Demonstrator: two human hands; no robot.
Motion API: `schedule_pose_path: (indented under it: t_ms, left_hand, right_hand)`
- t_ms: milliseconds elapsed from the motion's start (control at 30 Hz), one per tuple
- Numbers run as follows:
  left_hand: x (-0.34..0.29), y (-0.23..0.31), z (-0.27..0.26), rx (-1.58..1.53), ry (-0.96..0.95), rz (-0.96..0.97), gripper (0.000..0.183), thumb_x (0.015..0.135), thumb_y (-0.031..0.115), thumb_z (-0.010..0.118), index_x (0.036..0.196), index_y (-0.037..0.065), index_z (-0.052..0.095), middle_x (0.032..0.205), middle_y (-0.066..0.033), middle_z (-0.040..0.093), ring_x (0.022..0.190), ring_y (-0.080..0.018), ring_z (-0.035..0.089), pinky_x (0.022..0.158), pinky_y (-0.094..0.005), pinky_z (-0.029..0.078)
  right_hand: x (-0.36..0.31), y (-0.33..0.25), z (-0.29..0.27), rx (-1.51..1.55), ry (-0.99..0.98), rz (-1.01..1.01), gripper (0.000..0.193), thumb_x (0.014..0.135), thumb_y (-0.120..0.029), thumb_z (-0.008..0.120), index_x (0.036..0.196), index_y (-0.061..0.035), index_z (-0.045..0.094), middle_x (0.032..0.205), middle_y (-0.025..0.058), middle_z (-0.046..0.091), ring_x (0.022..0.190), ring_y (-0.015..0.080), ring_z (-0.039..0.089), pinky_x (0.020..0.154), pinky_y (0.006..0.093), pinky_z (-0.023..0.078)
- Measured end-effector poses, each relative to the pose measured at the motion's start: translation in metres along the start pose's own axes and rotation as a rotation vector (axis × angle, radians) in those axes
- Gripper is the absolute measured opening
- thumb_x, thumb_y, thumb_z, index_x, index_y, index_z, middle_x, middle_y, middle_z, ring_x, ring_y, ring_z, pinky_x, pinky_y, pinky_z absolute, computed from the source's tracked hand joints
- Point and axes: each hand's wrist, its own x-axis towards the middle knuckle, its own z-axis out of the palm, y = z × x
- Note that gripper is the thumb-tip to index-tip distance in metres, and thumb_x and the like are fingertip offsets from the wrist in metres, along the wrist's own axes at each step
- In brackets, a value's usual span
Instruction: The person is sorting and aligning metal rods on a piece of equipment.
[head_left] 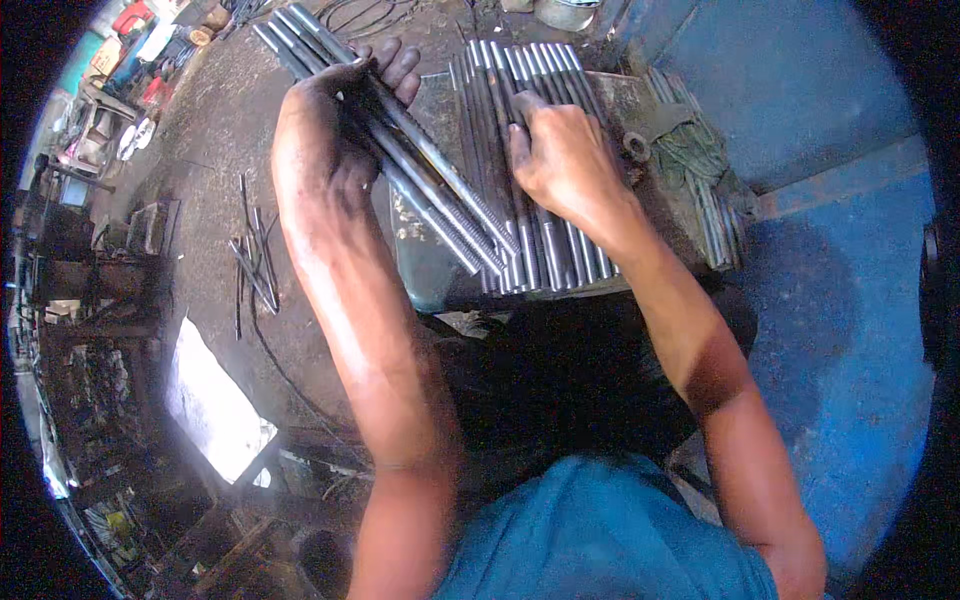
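Observation:
My left hand [335, 120] is turned palm up with its fingers curled around a bundle of several metal rods [425, 165]. These rods slant across my palm, and their threaded lower ends hang over the rods lying below. A row of similar dark rods [490, 120] with shiny ends lies side by side in front of me. My right hand [570, 155] is lowered onto the middle of that row. Its thumb and index finger are closed on a rod there, though the fingers partly hide the grip.
Beside the row on the right are a metal ring [636, 147], a crumpled green cloth [690, 145] and more rods [715, 235]. A blue metal panel [800, 110] rises at the right. Thin rods [265, 265] and a white sheet [215, 405] lie on the ground at left.

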Motion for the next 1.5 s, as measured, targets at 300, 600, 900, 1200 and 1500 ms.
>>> schedule_pose_path:
  t_ms: [300, 600, 900, 1200, 1500]
  left_hand:
    - [-0.003, 0.000, 0.005, 0.043, 0.014, 0.008, 0.029, 0.091, 0.004, 0.041, 0.114, -0.014, 0.041, 0.110, -0.0255, 0.059, 0.095, -0.0357, 0.065, 0.079, -0.0396, 0.058]
    - [-0.004, -0.003, 0.008, 0.039, 0.002, 0.003, 0.031, 0.091, 0.004, 0.039, 0.115, -0.015, 0.039, 0.113, -0.0270, 0.056, 0.098, -0.0376, 0.064, 0.078, -0.0404, 0.058]
    - [0.000, -0.005, 0.004, 0.050, 0.003, 0.014, 0.029, 0.091, 0.003, 0.037, 0.114, -0.013, 0.037, 0.113, -0.0274, 0.055, 0.098, -0.0382, 0.064, 0.077, -0.0403, 0.058]
    - [0.001, -0.006, 0.003, 0.055, 0.007, -0.013, 0.024, 0.091, 0.004, 0.036, 0.111, -0.011, 0.040, 0.111, -0.0268, 0.057, 0.097, -0.0369, 0.064, 0.076, -0.0397, 0.057]
    - [0.003, -0.006, 0.003, 0.061, 0.010, -0.022, 0.020, 0.092, 0.004, 0.038, 0.108, -0.008, 0.041, 0.111, -0.0264, 0.057, 0.097, -0.0363, 0.064, 0.076, -0.0397, 0.057]
  right_hand:
    - [0.008, 0.013, 0.001, 0.109, -0.013, -0.077, 0.023, 0.084, -0.009, 0.058, 0.102, 0.0039, 0.064, 0.087, 0.0275, 0.064, 0.083, 0.0420, 0.064, 0.076, 0.0440, 0.051]
    - [0.011, 0.040, -0.008, 0.296, -0.009, 0.030, 0.025, 0.084, -0.021, 0.060, 0.097, -0.0013, 0.067, 0.092, 0.0216, 0.067, 0.088, 0.0367, 0.066, 0.081, 0.0424, 0.051]
    - [0.007, 0.015, -0.013, 0.073, -0.124, 0.120, 0.041, 0.074, -0.031, 0.069, 0.091, 0.0061, 0.066, 0.087, 0.0292, 0.064, 0.087, 0.0414, 0.065, 0.081, 0.0469, 0.050]
    - [0.015, 0.003, -0.030, -0.206, -0.250, 0.229, 0.036, 0.073, -0.029, 0.064, 0.086, 0.0043, 0.068, 0.089, 0.0285, 0.065, 0.090, 0.0453, 0.063, 0.085, 0.0485, 0.050]
    - [0.014, 0.007, -0.032, -0.242, -0.281, 0.243, 0.034, 0.079, -0.028, 0.062, 0.088, 0.0037, 0.068, 0.092, 0.0292, 0.064, 0.091, 0.0445, 0.063, 0.084, 0.0485, 0.050]
